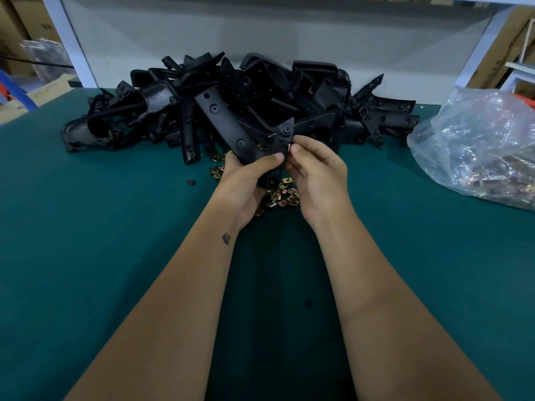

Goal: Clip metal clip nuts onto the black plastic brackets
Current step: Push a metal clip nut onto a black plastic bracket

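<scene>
A green mat (86,256) covers the bench, with a white back panel (260,33) at 12 o'clock and cardboard boxes (17,27) beyond the frame at 10 o'clock. At the centre of the view, a black bracket (231,123) is held up off the mat, its long arm running toward 11 o'clock. The left hand (246,180) grips its lower end, thumb laid across the front. The right hand (318,175) pinches a clip nut (290,146) between thumb and forefinger, pressed against the bracket's edge tab at about 1 o'clock from the left thumb. Whether the nut is already seated cannot be told; it is small and half hidden by the fingertips.

Loose nuts (282,195) lie on the mat directly under the hands, with a few more at 10 o'clock from the left hand. The pile (260,91) of unworked brackets sits behind, at 12 o'clock. A clear bag (477,149) holding more nuts rests at 3 o'clock.

The step in hand looks like sliding the nut onto the tab. The next move likely calls for a firm push along the tab until the nut's hole lines up with the bracket's hole, while the left hand holds the bracket steady
</scene>
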Tool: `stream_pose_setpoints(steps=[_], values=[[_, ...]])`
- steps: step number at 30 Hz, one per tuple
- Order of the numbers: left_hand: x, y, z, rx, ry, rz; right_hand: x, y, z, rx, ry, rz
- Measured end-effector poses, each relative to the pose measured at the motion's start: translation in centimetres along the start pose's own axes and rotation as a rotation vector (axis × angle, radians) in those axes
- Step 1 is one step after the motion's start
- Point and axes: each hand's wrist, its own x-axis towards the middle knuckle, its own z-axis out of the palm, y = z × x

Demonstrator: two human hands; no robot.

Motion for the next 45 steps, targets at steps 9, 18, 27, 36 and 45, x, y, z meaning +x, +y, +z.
stream_pose_setpoints(steps=[9, 18, 27, 36, 45], values=[[0.0, -0.1, -0.1, 0.018, -0.028, -0.01, 0.1, 0.0, -0.1, 0.121, 0.026, 0.062], [0.1, -0.6, -0.1, 0.166, -0.059, 0.08, 0.0, -0.1, -0.1, 0.019, 0.053, 0.016], [0.6, -1.1, -0.3, 0.224, -0.08, 0.13, 0.0, -0.1, 0.2, -0.017, 0.083, -0.017], [0.4, -0.8, -0.2, 0.282, -0.065, 0.073, 0.0, -0.3, 0.5, -0.118, 0.101, -0.067], [-0.8, -0.4, 0.1, 0.134, -0.113, 0.071, -0.7, -0.5, 1.3, 0.049, 0.067, -0.012]])
